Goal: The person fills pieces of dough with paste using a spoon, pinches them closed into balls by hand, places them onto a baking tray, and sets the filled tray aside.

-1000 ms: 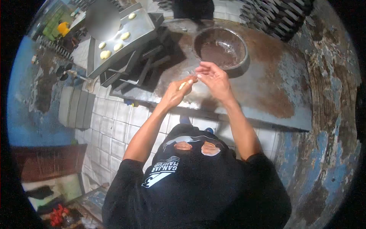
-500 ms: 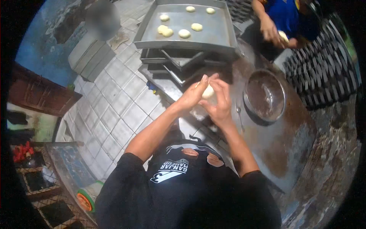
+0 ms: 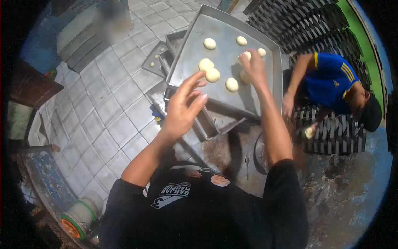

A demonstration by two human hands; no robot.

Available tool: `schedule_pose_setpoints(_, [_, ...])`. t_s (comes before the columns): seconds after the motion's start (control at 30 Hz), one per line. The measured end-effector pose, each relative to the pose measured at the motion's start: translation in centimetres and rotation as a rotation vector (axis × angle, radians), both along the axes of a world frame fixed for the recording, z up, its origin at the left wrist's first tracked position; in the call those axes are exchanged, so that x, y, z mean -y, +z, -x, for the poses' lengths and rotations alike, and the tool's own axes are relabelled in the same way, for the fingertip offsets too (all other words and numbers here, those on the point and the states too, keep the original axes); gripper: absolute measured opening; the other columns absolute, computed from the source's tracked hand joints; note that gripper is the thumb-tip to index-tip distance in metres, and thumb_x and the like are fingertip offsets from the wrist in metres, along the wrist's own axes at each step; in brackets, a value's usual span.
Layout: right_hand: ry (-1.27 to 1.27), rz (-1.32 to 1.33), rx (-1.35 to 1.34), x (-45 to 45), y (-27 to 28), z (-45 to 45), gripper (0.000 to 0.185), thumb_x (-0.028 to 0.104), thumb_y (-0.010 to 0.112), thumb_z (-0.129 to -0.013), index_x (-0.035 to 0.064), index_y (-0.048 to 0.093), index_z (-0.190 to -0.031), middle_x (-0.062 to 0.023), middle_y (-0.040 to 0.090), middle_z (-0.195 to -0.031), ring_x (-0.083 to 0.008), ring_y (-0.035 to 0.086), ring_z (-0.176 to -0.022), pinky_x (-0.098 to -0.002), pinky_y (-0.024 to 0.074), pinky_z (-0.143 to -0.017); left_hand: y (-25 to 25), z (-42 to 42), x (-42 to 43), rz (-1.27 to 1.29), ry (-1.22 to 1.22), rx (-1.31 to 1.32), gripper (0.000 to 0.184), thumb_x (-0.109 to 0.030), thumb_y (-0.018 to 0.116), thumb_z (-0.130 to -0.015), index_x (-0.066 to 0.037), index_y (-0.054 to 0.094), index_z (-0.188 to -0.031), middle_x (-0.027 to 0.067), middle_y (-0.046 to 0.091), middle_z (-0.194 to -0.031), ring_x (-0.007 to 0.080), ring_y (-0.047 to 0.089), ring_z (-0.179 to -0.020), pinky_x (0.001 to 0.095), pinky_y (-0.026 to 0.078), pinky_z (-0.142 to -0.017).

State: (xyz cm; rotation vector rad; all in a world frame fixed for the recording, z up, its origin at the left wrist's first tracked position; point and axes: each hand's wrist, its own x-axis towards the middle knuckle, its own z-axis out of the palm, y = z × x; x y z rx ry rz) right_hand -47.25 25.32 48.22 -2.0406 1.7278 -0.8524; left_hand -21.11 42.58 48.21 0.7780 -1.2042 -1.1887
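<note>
A metal tray (image 3: 222, 31) with raised sides carries several pale dough balls, two of which, one a dough ball (image 3: 212, 75), touch each other near its left side. My right hand (image 3: 256, 69) is over the tray, its fingers closed on a dough ball (image 3: 247, 54) at the fingertips. Partly under that hand lies another dough ball (image 3: 244, 76). My left hand (image 3: 183, 107) is open by the tray's left wall, fingers apart and holding nothing. In front of it sits a single dough ball (image 3: 231, 84).
Other metal pans (image 3: 206, 124) are stacked under the tray. A spoon (image 3: 247, 166) and a round bowl (image 3: 260, 153), mostly behind my right forearm, rest on the worn tabletop. At right, a co-worker in a blue shirt (image 3: 333, 76) holds a pale dough piece (image 3: 309, 132).
My hands were together around a dough ball near my body. They have parted; my right hand has carried the ball out over the tray. The view has turned and shifted.
</note>
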Motion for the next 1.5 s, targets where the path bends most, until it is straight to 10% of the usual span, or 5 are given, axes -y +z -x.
schedule_pose_setpoints(0.47, [0.255, -0.165, -0.367, 8.1, -3.2, 0.9, 0.065, 0.042, 0.043, -0.108, -0.0017, 0.031, -0.155, -0.0256, 0.026, -0.164, -0.0392, 0.02, -0.153, -0.0469, 0.0214, -0.124, 0.0, -8.7, 3.1, 0.064, 0.117, 0.264, 0.042, -0.011, 0.057, -0.097, -0.003, 0.055, -0.138, 0.0197, 0.055, -0.142, 0.0276, 0.063, -0.117, 0.0395, 0.05, -0.1])
schedule_pose_setpoints(0.53, [0.117, -0.641, 0.517, 9.4, 0.7, 2.3, 0.064, 0.043, 0.05, -0.106, 0.0003, 0.04, -0.152, -0.0191, 0.041, -0.158, -0.0336, 0.036, -0.147, -0.0451, 0.0293, -0.12, 0.2, -8.1, 4.0, 0.185, 0.136, 0.275, 0.038, -0.011, 0.06, -0.096, -0.003, 0.056, -0.134, 0.0211, 0.058, -0.139, 0.0286, 0.065, -0.113, 0.04, 0.051, -0.097])
schedule_pose_setpoints(1.1, [-0.058, -0.311, -0.164, -1.2, -1.2, 5.0, 0.03, 0.026, 0.074, -0.087, -0.0013, 0.072, -0.099, -0.0079, 0.07, -0.082, -0.0157, 0.063, -0.075, -0.035, 0.0497, -0.069, 2.0, -1.5, 1.0, 0.185, 0.162, 0.34, 0.022, 0.001, 0.058, -0.094, 0.003, 0.069, -0.113, 0.0152, 0.069, -0.109, 0.0199, 0.072, -0.09, 0.0299, 0.057, -0.078])
schedule_pose_setpoints(1.4, [-0.021, 0.151, 0.158, -27.1, 4.2, 2.0, 0.032, 0.017, 0.079, -0.085, -0.0022, 0.068, -0.106, -0.0097, 0.064, -0.097, -0.0187, 0.063, -0.077, -0.0334, 0.0527, -0.068, -1.6, 12.7, -7.6, -0.166, -0.19, 0.013, 0.037, -0.018, 0.048, -0.108, 0.002, 0.05, -0.14, 0.0096, 0.058, -0.128, 0.0146, 0.059, -0.112, 0.0275, 0.051, -0.094])
schedule_pose_setpoints(1.5, [-0.12, 0.241, 0.206, -35.6, 1.4, 5.3, 0.029, 0.008, 0.078, -0.083, -0.0019, 0.068, -0.108, -0.0114, 0.061, -0.114, -0.0221, 0.065, -0.084, -0.0334, 0.053, -0.069, -3.9, 18.5, -12.7, -0.315, -0.307, -0.112, 0.031, -0.024, 0.044, -0.11, 0.0, 0.063, -0.105, 0.0067, 0.063, -0.099, 0.0108, 0.057, -0.09, 0.0301, 0.049, -0.079])
